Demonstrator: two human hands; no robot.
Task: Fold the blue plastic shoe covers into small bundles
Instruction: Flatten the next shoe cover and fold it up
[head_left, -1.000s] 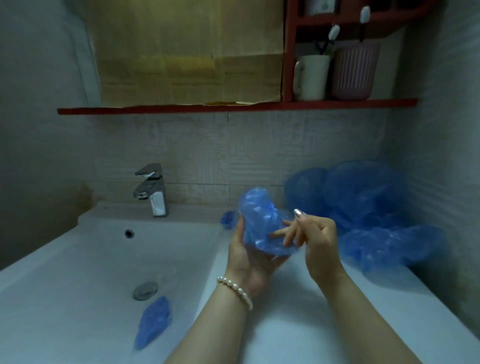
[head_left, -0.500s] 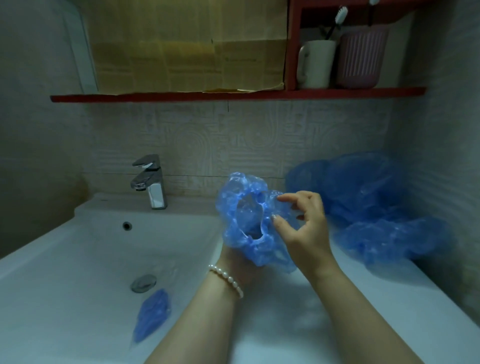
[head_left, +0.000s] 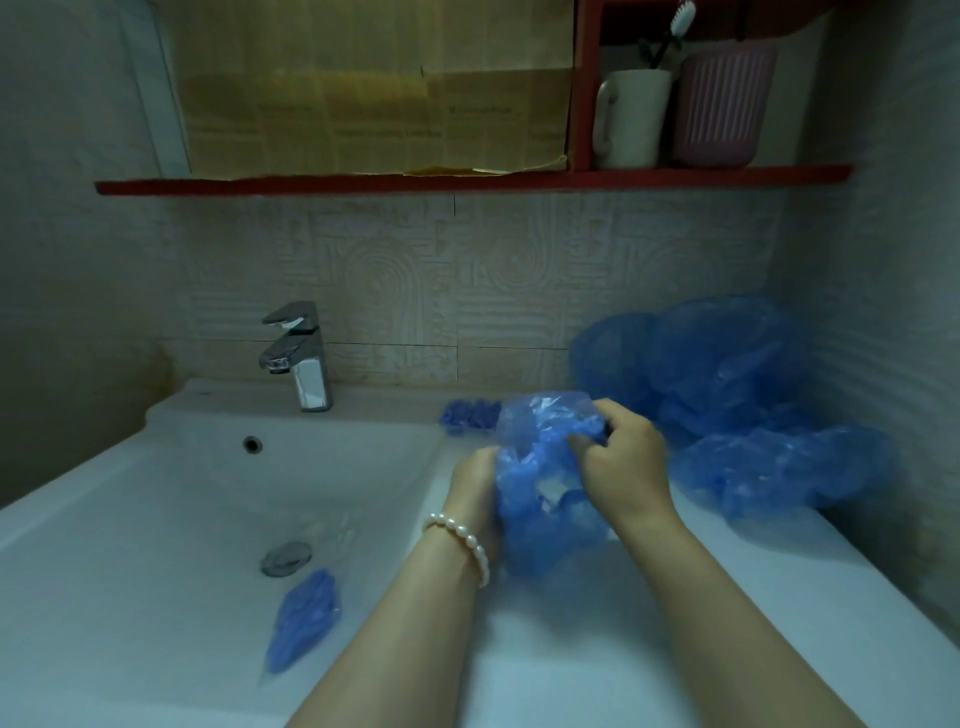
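Head view, frame centre: both hands grip one shoe cover (head_left: 545, 483) above the surface, left hand (head_left: 475, 486) curled beneath, right hand (head_left: 621, 462) pinching its top, long axis roughly vertical.

White counter (head_left: 597, 649): loose blue shoe-cover heap (head_left: 737, 395) at right (against wall), small folded bundle (head_left: 467, 414) behind basin.
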